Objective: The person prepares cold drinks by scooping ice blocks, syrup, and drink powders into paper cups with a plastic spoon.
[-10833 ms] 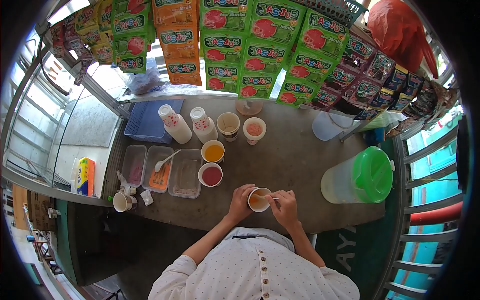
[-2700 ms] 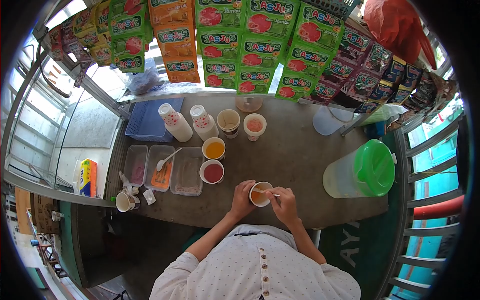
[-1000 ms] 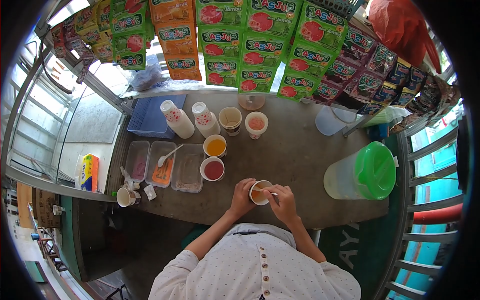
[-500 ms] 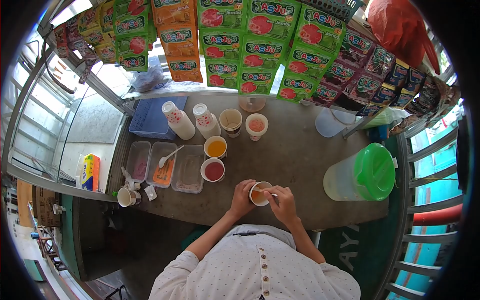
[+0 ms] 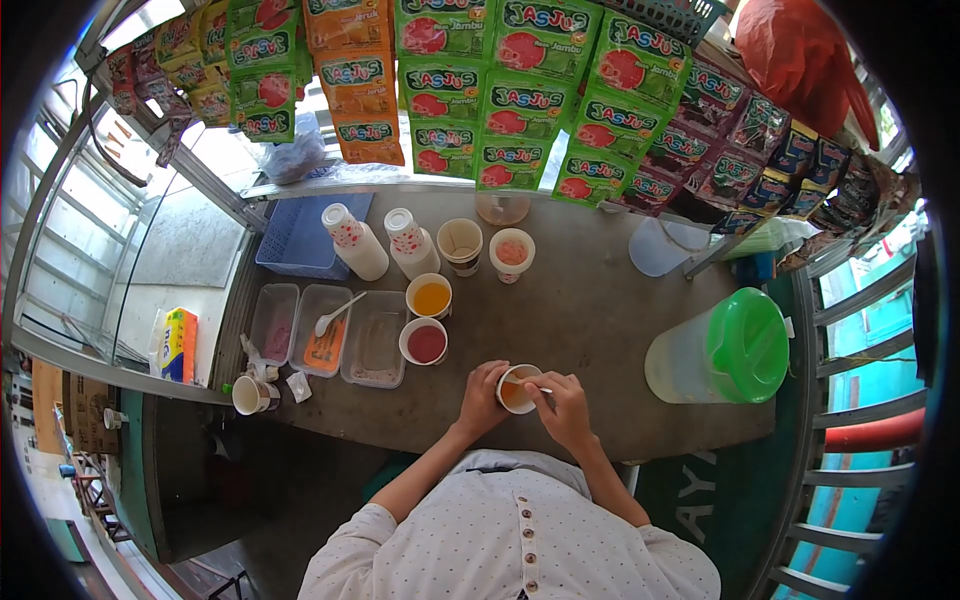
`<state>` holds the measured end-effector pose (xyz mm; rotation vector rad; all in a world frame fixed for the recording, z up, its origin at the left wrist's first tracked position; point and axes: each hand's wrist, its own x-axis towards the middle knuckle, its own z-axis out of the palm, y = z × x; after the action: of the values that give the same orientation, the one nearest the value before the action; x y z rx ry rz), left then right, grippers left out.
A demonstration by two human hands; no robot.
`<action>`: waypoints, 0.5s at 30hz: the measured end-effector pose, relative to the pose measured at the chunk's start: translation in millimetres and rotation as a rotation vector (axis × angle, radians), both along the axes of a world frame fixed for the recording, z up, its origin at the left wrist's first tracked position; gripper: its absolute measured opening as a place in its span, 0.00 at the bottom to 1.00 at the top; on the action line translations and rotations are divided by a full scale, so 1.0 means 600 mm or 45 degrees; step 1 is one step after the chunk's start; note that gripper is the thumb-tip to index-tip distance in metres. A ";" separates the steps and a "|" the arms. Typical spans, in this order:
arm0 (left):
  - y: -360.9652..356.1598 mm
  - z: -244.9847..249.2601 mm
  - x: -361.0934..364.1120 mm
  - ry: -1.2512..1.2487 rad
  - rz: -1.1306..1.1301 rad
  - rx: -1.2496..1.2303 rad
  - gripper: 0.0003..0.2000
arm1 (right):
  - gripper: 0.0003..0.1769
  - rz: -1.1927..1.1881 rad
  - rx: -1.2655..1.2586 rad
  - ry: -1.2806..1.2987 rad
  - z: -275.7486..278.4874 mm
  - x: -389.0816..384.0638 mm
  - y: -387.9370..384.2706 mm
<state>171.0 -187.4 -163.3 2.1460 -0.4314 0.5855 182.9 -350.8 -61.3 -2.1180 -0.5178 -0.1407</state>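
Observation:
Close to the table's front edge, a paper cup (image 5: 514, 397) with orange liquid stands in front of my body. My left hand (image 5: 484, 397) wraps around its left side. In the fingers of my right hand (image 5: 563, 408) is the pale handle of a spoon (image 5: 545, 389), which dips into the cup; its lower end is hidden. Up and to the left are a cup of red drink (image 5: 426, 343) and a cup of yellow-orange drink (image 5: 430, 297). Farther back stand a cup with pinkish contents (image 5: 512, 252) and a paper cup (image 5: 460, 245) whose pale inside shows.
Plastic tubs (image 5: 374, 340) of powder sit at left, one with a white spoon (image 5: 338, 312). Behind them are stacked cups (image 5: 358, 245) and a blue basket (image 5: 300, 235). A green-lidded jug (image 5: 745, 345) stands right. Drink sachets (image 5: 525, 110) hang overhead.
Both hands stay at the cup, the right still holding the spoon in it. The whole view has shifted very slightly; nothing on the table has visibly moved.

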 end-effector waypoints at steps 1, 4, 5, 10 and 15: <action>-0.001 -0.001 0.000 -0.005 -0.004 -0.015 0.36 | 0.08 -0.005 -0.001 -0.003 0.001 0.000 -0.002; 0.002 -0.001 0.003 -0.013 -0.005 -0.023 0.36 | 0.08 -0.052 0.020 0.016 -0.001 0.003 -0.001; 0.002 -0.001 0.002 -0.009 -0.005 -0.023 0.37 | 0.08 -0.050 0.034 -0.010 -0.006 0.004 -0.001; 0.002 0.001 0.003 0.007 0.006 -0.029 0.37 | 0.07 0.001 0.006 -0.038 0.001 -0.007 0.000; 0.000 -0.003 0.003 -0.018 0.001 -0.051 0.37 | 0.07 0.054 -0.102 -0.019 0.002 -0.008 -0.015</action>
<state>172.8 -187.3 -165.4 2.1049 -0.4236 0.6055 178.1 -359.6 -60.1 -2.1837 -0.5857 -0.1138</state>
